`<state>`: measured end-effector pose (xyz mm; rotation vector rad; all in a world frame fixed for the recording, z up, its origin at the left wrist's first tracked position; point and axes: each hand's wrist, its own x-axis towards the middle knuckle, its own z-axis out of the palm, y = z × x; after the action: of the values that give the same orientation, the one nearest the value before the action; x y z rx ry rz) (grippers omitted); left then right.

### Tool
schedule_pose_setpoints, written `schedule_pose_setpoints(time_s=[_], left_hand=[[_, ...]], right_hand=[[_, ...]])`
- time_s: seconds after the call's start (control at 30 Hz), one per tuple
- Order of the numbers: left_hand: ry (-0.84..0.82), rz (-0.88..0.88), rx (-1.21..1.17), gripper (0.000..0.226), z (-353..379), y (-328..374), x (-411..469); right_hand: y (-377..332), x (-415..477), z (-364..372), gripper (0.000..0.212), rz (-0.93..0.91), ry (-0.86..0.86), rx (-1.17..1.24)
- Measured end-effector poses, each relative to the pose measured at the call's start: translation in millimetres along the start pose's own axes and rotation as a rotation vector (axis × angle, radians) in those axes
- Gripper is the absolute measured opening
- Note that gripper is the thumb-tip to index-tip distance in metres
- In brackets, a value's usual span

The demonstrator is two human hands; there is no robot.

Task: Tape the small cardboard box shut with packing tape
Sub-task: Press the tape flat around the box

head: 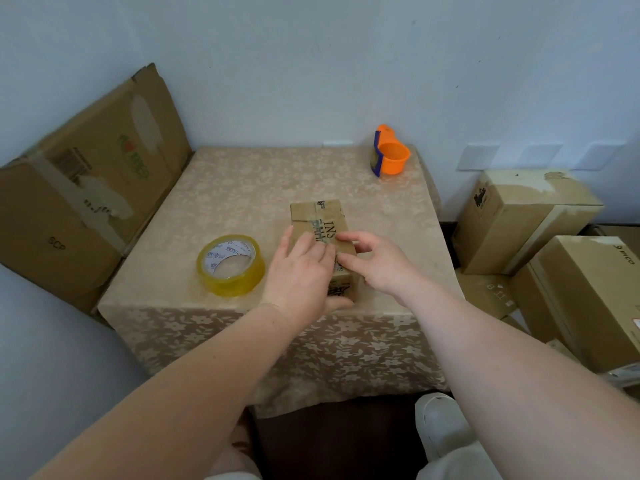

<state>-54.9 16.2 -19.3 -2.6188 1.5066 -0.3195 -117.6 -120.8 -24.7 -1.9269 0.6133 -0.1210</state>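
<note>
Both hands rest flat and unclenched on the small cardboard box (323, 237) at the desk's (242, 188) near edge — left hand (302, 271) and right hand (375, 261) apparently smoothing a strip down — so next comes the tape roll (230, 265) just beside it.

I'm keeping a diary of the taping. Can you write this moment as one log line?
left hand flat on small cardboard box | right hand pressing box top | tape roll lying beside box
</note>
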Motion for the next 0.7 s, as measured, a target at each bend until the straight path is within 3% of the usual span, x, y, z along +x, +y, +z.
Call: schedule_pose_setpoints(time_s=[0.1, 0.27, 0.53, 0.7], left_hand=[[0.031, -0.04, -0.227, 0.081, -1.3, -15.4, -2.6], [0.111, -0.114, -0.359, 0.068, 13.1, -14.8, -5.5], [0.166, -0.047, -0.29, 0.062, 23.4, -18.1, -4.0], [0.113, -0.023, -0.25, 0.071, 22.0, -19.6, -6.0]], right_hand=[[-0.3, -1.3, 0.1, 0.039, 0.001, -0.012, 0.029], [2.7, -2.4, 1.3, 0.039, 0.003, -0.009, 0.052], [5.8, -0.6, 1.9, 0.039, 0.007, -0.015, 0.1], [6.1, -1.9, 1.8, 0.039, 0.008, -0.013, 0.102]])
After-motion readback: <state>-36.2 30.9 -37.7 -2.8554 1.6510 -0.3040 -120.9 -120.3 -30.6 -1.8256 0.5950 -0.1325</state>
